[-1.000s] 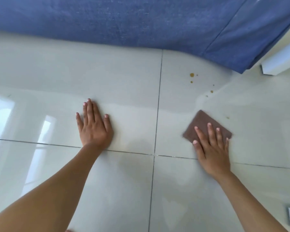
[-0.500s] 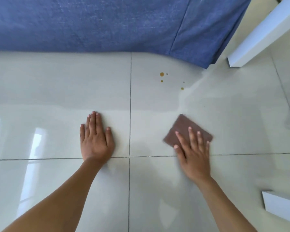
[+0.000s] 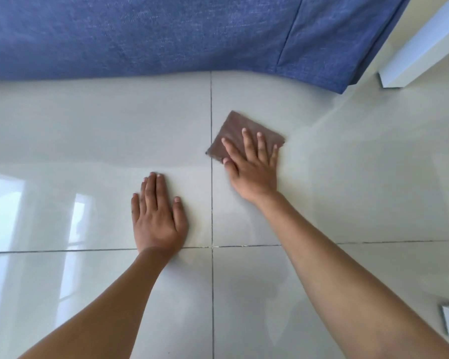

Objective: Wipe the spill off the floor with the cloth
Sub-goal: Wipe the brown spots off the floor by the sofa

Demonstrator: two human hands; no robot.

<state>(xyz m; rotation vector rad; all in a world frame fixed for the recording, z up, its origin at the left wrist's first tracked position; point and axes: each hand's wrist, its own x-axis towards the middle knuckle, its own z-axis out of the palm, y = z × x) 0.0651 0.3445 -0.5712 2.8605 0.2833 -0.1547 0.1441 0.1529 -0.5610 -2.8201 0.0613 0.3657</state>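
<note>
Fingers (image 3: 151, 187) of my left hand (image 3: 157, 218) lie close together, flat on the glossy pale tiled floor (image 3: 88, 130). Right of them, across the grout line, my right hand (image 3: 252, 169) presses spread fingers (image 3: 246, 143) on the folded brown cloth (image 3: 237, 128), flat beneath and beyond those fingertips. Blue fabric (image 3: 166, 35) hangs further ahead.

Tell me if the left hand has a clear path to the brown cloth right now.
Probably yes. The left hand lies flat on the tile, and only bare floor lies between it and the brown cloth. But the right hand already presses on the cloth's near part.
</note>
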